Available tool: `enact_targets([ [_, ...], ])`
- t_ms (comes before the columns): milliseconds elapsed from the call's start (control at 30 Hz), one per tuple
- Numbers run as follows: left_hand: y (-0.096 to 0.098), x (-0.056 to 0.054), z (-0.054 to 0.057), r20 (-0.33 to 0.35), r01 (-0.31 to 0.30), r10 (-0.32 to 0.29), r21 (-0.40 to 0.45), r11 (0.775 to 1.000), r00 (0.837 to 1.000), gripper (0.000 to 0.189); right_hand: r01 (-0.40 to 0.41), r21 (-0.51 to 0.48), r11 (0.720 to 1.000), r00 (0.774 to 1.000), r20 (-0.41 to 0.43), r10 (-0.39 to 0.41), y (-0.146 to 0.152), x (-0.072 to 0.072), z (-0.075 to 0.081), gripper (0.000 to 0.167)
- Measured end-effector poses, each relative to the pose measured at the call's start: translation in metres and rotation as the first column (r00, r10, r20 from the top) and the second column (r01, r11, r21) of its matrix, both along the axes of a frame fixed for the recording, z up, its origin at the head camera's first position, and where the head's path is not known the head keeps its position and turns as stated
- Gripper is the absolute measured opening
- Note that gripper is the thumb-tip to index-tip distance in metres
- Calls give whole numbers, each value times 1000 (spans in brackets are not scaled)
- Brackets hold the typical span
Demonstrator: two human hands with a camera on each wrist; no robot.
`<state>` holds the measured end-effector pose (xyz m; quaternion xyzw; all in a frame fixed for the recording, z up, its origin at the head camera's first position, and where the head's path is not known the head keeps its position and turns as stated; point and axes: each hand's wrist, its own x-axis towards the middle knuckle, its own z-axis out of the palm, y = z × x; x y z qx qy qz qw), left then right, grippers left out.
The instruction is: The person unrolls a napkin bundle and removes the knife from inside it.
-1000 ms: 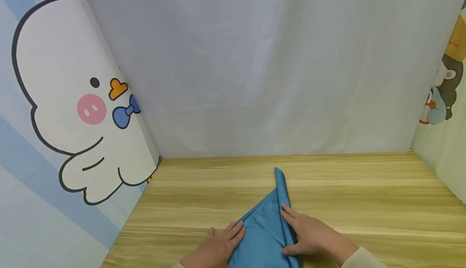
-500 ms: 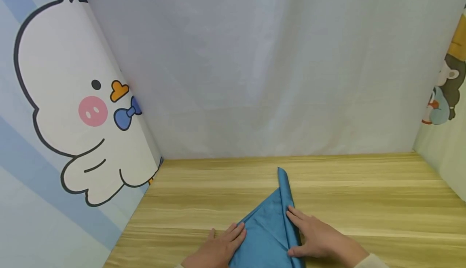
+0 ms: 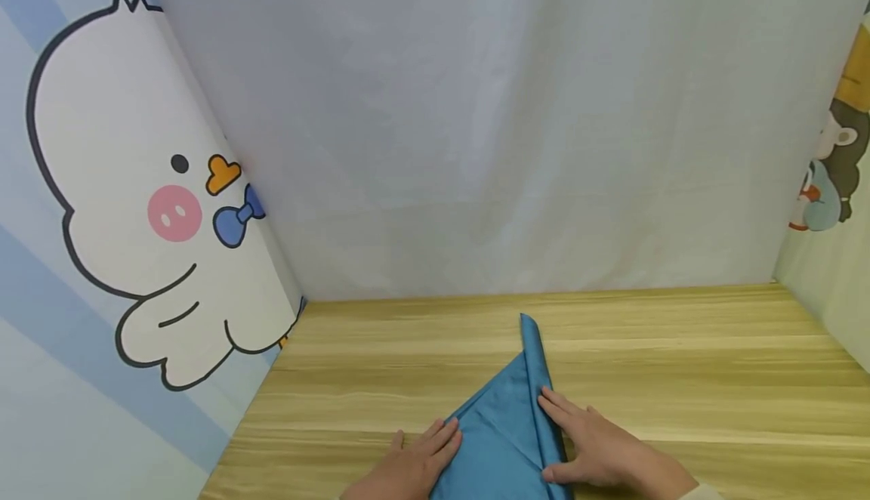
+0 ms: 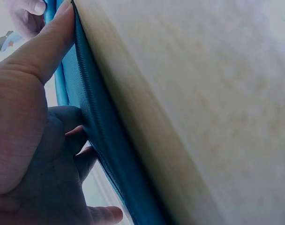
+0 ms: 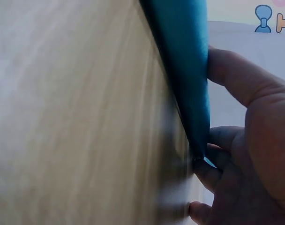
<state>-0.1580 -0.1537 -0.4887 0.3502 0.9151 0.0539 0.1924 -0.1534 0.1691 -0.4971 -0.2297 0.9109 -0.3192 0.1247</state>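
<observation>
A smooth blue cloth lies folded on the table, its far left side slanting up to a point. Along its right side runs a rolled edge whose narrow end sticks out past the fold. My left hand rests flat on the cloth's left border, fingers extended. In the left wrist view, a stitched hem shows between its thumb and fingers. My right hand lies against the roll from the right, with straight fingertips and thumb touching it. The right wrist view shows these fingertips at the roll's side.
The wood-grain table extends around the cloth. A pale grey curtain hangs behind it. At the left stands a panel printed with a cartoon chick, at the right another printed panel.
My right hand and the rolled edge have shifted slightly right in the head view. The left hand keeps its place on the cloth, and the whole view has drifted a little.
</observation>
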Motion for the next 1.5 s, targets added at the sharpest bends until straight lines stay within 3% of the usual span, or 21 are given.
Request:
enact_targets([
  [533, 1, 0, -1, -38, -21, 20, -17, 1000, 999, 99, -8, 48, 999, 1000, -5, 8, -2, 1, 2, 98],
  [833, -1, -2, -2, 0, -29, 29, -20, 999, 1000, 98, -44, 99, 994, 994, -99, 54, -14, 12, 13, 84],
  [1200, -23, -9, -5, -29, 0, 0, 2, 1000, 1000, 100, -72, 154, 986, 991, -100, 88, -37, 14, 13, 80],
  [1500, -43, -10, -1, 26, -20, 18, 79, 997, 1000, 106, -65, 180, 981, 988, -125, 88, -53, 10, 7, 83],
])
